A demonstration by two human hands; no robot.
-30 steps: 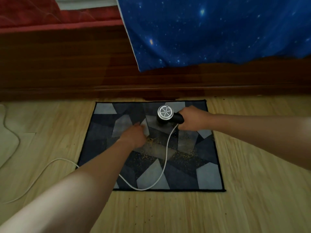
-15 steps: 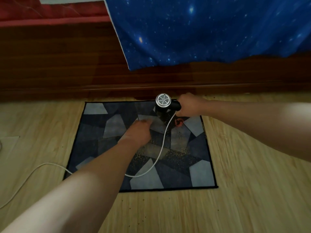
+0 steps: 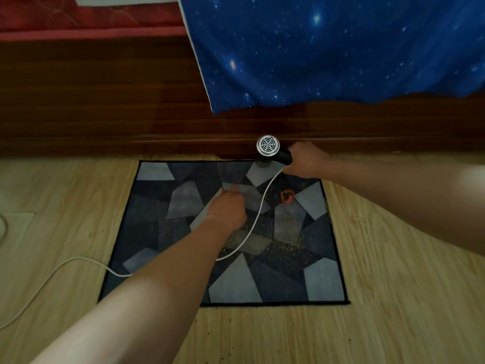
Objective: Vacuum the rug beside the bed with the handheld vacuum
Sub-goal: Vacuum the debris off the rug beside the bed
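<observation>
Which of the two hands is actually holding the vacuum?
The right hand: it grips the vacuum by its black handle, at the far edge of the rug. The left hand only rests on the rug.

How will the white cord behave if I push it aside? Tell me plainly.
Probably floppy: the white cord lies in loose curves across the rug. Likely light too, being thin. It may be tugged back, since it runs to the handheld vacuum the right hand grips.

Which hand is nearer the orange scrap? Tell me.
Right. The right hand, gripping the vacuum, is just beyond the orange scrap; the left hand sits farther off, leftward.
</observation>
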